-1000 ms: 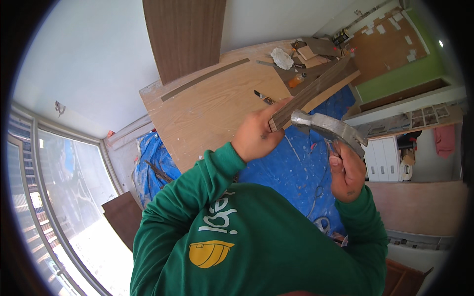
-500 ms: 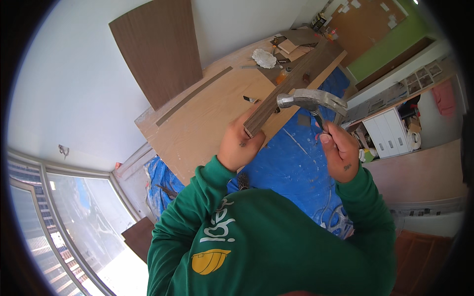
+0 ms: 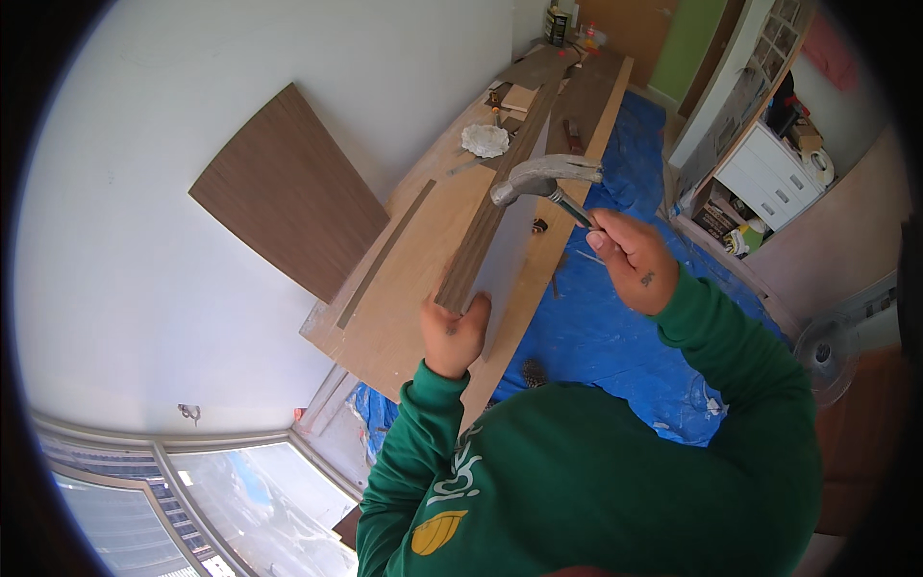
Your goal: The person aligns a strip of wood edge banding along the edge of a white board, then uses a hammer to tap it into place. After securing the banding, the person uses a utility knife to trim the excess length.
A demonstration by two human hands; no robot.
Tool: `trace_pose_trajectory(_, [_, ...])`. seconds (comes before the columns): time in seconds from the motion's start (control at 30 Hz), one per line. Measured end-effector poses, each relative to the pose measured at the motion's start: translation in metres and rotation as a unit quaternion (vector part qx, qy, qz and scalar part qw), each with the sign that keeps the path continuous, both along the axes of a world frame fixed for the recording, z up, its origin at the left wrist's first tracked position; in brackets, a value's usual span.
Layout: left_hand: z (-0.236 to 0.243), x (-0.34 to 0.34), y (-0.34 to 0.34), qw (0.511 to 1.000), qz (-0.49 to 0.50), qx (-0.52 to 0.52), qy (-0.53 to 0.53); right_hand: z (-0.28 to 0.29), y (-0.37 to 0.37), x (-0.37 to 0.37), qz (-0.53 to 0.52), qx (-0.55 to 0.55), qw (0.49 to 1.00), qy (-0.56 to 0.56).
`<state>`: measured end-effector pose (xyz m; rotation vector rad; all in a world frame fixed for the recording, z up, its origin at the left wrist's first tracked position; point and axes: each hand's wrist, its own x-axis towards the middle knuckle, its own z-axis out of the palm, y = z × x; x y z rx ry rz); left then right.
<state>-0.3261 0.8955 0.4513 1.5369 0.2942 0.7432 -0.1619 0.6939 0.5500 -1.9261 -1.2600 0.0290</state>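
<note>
The right hand (image 3: 630, 258) is closed round the handle of the hammer (image 3: 543, 179), thumb laid along it, the claw turned to the right. The left hand (image 3: 454, 335) is clamped on the near end of the board (image 3: 510, 216), thumb against its pale face. The board runs lengthwise over the table (image 3: 389, 310), dark narrow edge up, pale face toward the table's right edge. The hammer's striking face is at that dark edge, partway along; from this angle I can't say whether it touches.

A thin strip (image 3: 386, 252) lies along the table's left edge, toward the near left corner. Farther up that side sits a white dish (image 3: 485, 141), with a small block (image 3: 518, 98) beyond it. A brown panel (image 3: 293, 192) leans on the wall at the left edge. Below the right edge, a blue sheet (image 3: 615, 356) covers the floor.
</note>
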Motion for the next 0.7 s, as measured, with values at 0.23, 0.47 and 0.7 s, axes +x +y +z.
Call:
trace_pose_trajectory(0.23, [0.000, -0.001, -0.001, 0.999, 0.014, 0.032, 0.024, -0.008, -0.003, 0.013, -0.001, 0.007, 1.000, 0.000])
trace_pose_trajectory(0.47, [0.003, -0.001, -0.002, 0.999, 0.024, 0.020, 0.027, -0.011, 0.000, 0.030, -0.053, 0.023, 0.998, 0.001])
trace_pose_trajectory(0.7, [0.007, 0.000, -0.005, 1.000, 0.022, 0.021, 0.000, -0.011, 0.003, 0.055, -0.081, -0.036, 0.996, 0.002])
